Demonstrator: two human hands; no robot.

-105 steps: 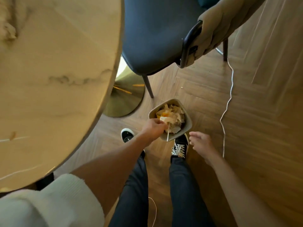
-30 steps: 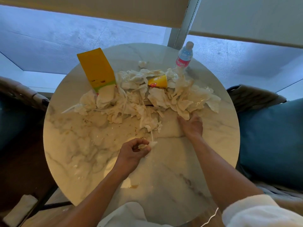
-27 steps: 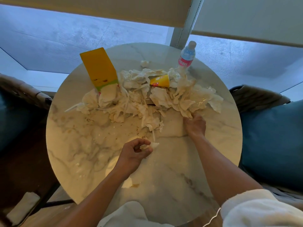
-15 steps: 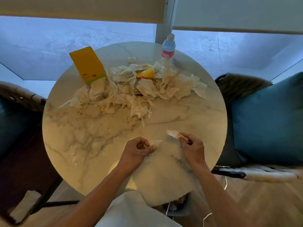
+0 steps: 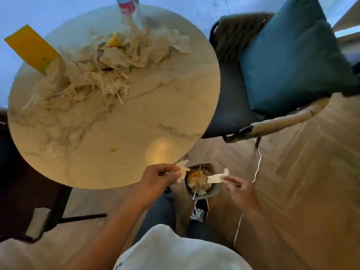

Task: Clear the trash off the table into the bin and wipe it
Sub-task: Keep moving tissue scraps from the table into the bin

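**A:** Both hands are at the bin (image 5: pixel 202 184) on the floor, just off the counter (image 5: pixel 116 133) edge at about 5 o'clock. The left hand (image 5: pixel 157 177) pinches a crumpled tissue scrap (image 5: pixel 182 171) at the bin's near-left rim; the right hand (image 5: pixel 240 189) pinches a flat paper strip (image 5: pixel 215 178) over its right side. Each grip is clenched on its piece, nothing let go yet.

**B:** What could go wrong?

**A:** The bin already looks heaped, with a thin stick poking out at 6 o'clock. Light paper dropped on that mound could slide off onto the floor, I'd guess. The left scrap hangs more at the rim than over the middle, so releasing there risks a miss.

**B:** And around it?

**A:** A shoe (image 5: pixel 199 211) sits just beside the bin at 6 o'clock, and a white cable (image 5: pixel 257 164) trails along the floor at 3 o'clock, near the right wrist; snagging it seems possible. The chair with a teal cushion (image 5: pixel 292 61) crowds the space at 1 o'clock.

**B:** How much is left?

**A:** Most of it. A big tissue pile (image 5: pixel 101 67) covers the counter's far half around 11 to 12 o'clock, with a yellow card (image 5: pixel 31 47) at 10 and a bottle (image 5: pixel 126 6) at 12. Wiping isn't begun.
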